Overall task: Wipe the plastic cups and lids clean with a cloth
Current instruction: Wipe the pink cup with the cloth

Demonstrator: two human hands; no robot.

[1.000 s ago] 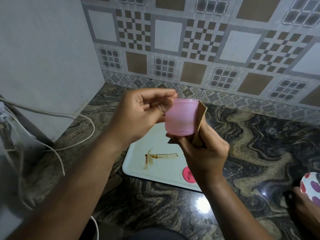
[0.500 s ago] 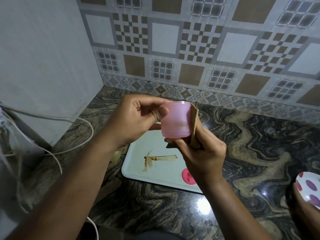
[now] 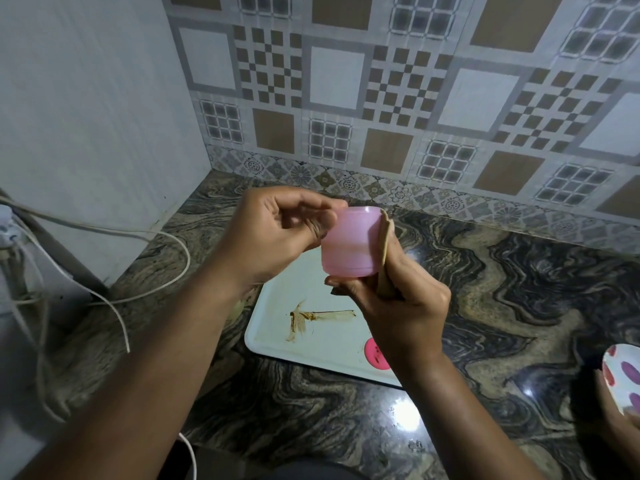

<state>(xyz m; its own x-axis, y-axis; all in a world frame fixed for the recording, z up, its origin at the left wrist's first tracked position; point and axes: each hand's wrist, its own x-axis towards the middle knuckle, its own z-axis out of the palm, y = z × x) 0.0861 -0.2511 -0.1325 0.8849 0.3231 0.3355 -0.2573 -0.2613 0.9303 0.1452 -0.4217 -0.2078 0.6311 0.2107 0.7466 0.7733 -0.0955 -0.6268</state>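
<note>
A pink plastic cup [image 3: 351, 240] is held above the white tray [image 3: 273, 337], its base turned up. My left hand [image 3: 277, 233] grips the cup at its left side, thumb and fingers curled on the rim. My right hand [image 3: 398, 303] holds a brown cloth [image 3: 385, 258] against the cup's right side, with fingers curled under the cup's lower edge. A pink lid [image 3: 375, 353] lies on the tray, partly hidden behind my right wrist. A brown smear [image 3: 311, 318] marks the tray.
The marbled counter [image 3: 519, 306] runs to a tiled wall at the back. White cables [image 3: 138, 271] trail across the counter's left side. A white bowl with purple spots [image 3: 623, 379] shows at the right edge, held by another hand.
The cup has turned a little in my hands and the cloth has slid along its right side. Both hands have stayed above the tray.
</note>
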